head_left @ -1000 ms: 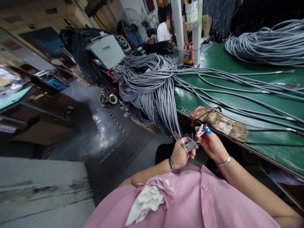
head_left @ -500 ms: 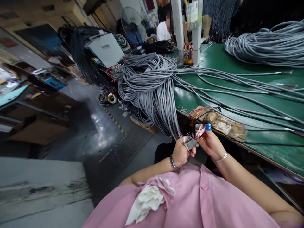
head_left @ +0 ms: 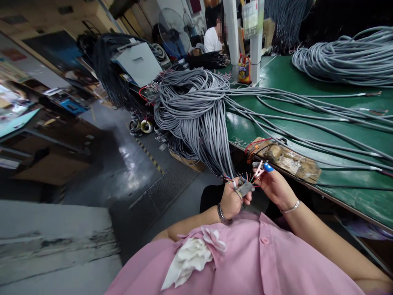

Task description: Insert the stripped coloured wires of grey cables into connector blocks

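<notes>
My left hand point(head_left: 232, 200), its thumb wrapped in grey tape, is closed around the stripped end of a grey cable point(head_left: 229, 166). Thin coloured wires point(head_left: 246, 177) fan out above that thumb. In my right hand point(head_left: 274, 186) a small pale pink clip-like tool point(head_left: 259, 169) is pinched between thumb and fingers, beside the wire tips. A blue cover sits on the right thumb, and a grey one on a finger. Whether the tool's tips grip a wire is too small to tell.
A large heap of grey cables point(head_left: 190, 102) hangs over the corner of the green table point(head_left: 307, 73). A wooden block point(head_left: 291, 162) with tape lies on its near edge. Another cable coil point(head_left: 346, 57) rests at the back right. A person in white point(head_left: 211, 39) sits beyond.
My right hand has moved slightly right, and the pink tool has turned in its fingers. My left hand keeps its grip on the cable end and has shifted slightly left.
</notes>
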Tool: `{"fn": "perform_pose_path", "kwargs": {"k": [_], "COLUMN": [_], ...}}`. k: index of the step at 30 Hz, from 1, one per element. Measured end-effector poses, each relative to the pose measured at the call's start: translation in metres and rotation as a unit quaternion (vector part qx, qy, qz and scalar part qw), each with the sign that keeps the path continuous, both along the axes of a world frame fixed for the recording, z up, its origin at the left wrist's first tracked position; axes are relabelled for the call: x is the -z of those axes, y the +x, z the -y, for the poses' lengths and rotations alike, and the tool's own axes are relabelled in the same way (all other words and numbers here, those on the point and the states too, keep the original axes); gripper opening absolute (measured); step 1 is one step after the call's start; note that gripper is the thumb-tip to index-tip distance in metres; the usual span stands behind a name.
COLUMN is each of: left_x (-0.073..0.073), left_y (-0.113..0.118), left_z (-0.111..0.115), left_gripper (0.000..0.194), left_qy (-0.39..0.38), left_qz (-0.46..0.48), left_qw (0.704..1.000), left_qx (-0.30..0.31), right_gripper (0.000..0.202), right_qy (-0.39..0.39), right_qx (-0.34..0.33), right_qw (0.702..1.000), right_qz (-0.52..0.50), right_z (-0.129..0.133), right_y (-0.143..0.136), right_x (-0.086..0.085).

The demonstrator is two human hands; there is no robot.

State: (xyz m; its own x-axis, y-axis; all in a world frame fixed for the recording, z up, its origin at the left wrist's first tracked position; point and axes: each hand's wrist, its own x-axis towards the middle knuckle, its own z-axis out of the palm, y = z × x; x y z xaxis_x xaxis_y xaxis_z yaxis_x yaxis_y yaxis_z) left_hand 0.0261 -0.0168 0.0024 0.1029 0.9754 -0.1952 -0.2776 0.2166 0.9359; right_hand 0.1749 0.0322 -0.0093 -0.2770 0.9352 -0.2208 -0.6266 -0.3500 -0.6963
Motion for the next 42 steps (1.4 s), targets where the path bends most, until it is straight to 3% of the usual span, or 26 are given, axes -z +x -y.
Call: {"fn": "perform_pose_path", "kwargs": {"k": [5,10,12,18,32,37,42], "left_x": [-0.004,0.001,0.002,0.003,0.009,0.012,0.013], "left_y": [0.003,-0.001,-0.004,-0.008,-0.009,-0.009,-0.01], "left_z": [-0.002,-0.001,0.0,0.004,0.005,0.006,0.01], "left_gripper": [0.035,0.036,0.035,0.033,0.034,0.034,0.034], "left_qy": [0.015,0.022,0.032,0.049,0.039,0.025,0.019], "left_qz": [-0.006,-0.056,-0.077,-0.129,-0.114,-0.098,-0.087], "left_qw": [1.0,0.998,0.996,0.989,0.992,0.994,0.995], "left_qx": [0.002,0.008,0.026,0.06,0.046,0.043,0.044], "right_gripper": [0.04,0.035,0.028,0.023,0.017,0.011,0.011], "right_qy": [0.024,0.016,0.021,0.042,0.073,0.025,-0.057], "right_qx": [0.008,-0.116,-0.127,-0.096,-0.078,-0.025,0.072], "right_qw": [0.999,0.992,0.989,0.981,0.975,0.979,0.99], "right_qz": [0.034,0.054,0.079,0.164,0.193,0.202,0.103], "right_z": [0.005,0.017,0.022,0.028,0.035,0.036,0.026], "right_y": [0.002,0.011,0.011,0.003,0.001,-0.008,0.001], "right_x": [0.0,0.002,0.002,0.003,0.001,-0.002,0.004]}}
